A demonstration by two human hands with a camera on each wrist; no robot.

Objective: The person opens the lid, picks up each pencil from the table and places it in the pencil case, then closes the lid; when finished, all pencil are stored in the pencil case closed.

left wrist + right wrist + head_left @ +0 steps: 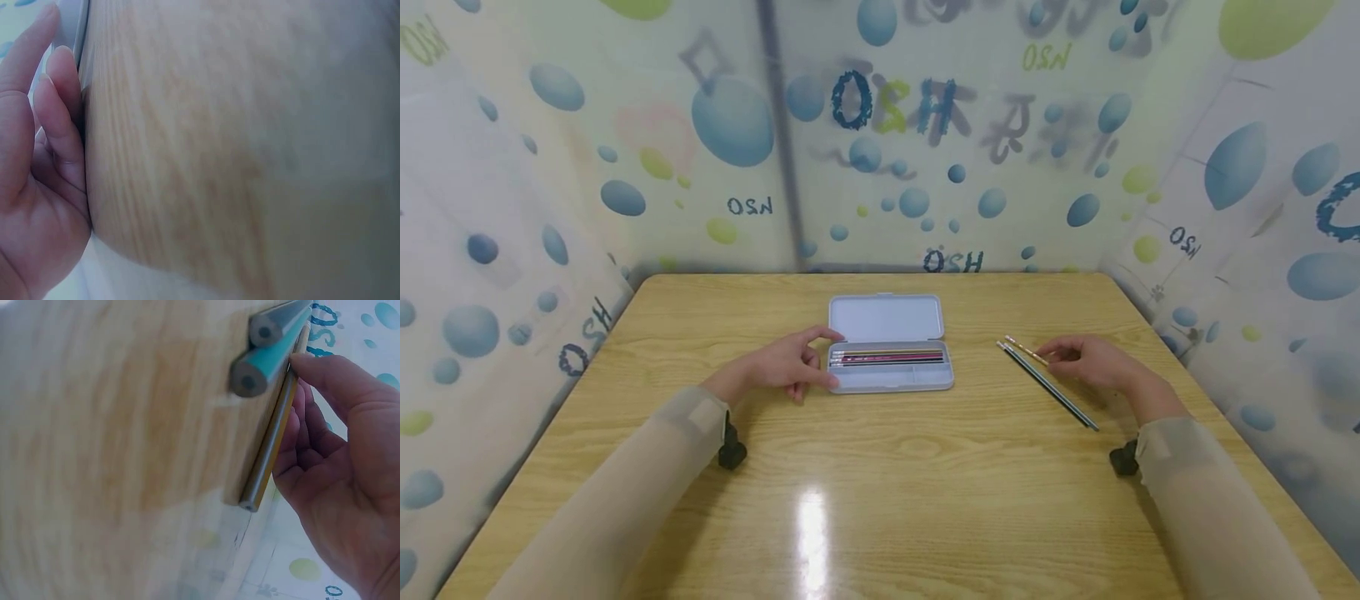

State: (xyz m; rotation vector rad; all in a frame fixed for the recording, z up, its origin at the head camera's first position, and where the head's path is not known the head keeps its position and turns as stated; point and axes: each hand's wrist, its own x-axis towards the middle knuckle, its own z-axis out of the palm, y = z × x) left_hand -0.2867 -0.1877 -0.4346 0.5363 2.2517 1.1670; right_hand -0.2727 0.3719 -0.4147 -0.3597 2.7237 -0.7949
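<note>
A pale blue pencil case (872,381) lies with its lid (886,318) raised back on the table, several pencils (887,358) in its rear compartment. My left hand (786,364) holds the case at its left side, index finger by the hinge and thumb at the front corner. On the right, my right hand (1093,364) pinches a gold pencil (269,444) between thumb and fingers, close over the table. Beside it two more pencils lie side by side, a teal one (272,359) and a dark one (281,324), unsharpened ends toward me.
The wood-grain table (925,483) ends at a patterned curtain (865,192) behind and on both sides. A black device (732,450) is strapped at the left wrist, another device (1124,458) at the right.
</note>
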